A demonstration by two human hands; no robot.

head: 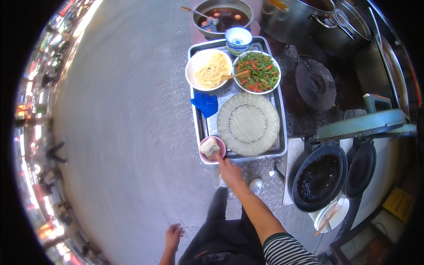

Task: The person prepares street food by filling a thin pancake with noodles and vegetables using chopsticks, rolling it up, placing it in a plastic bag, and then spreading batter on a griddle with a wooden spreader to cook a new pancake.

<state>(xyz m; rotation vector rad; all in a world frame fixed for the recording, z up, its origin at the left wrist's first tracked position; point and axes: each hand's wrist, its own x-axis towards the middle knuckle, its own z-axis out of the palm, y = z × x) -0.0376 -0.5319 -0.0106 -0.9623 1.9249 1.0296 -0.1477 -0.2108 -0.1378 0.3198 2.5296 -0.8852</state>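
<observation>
My right hand [231,173] reaches to the near left corner of a metal tray [281,132]. Its fingertips touch a pale, speckled block [210,147] in a small pink bowl [202,158]; whether they grip it is unclear. My left hand [174,234] hangs low beside my dark apron, empty, fingers loosely apart. On the tray, a round woven basket [247,124] lies right of the pink bowl, and a crumpled blue cloth [205,104] beyond it. Farther back are a bowl of pale shreds [212,71] and a bowl of green and red vegetables [256,72].
Stacked bowls [238,38] stand at the tray's far end, before a pan of dark liquid [228,25] with eggs and a ladle. At right are large metal pots [294,20], a round dark lid [315,84], a tilted turquoise-rimmed appliance [361,123] and black pans [318,179].
</observation>
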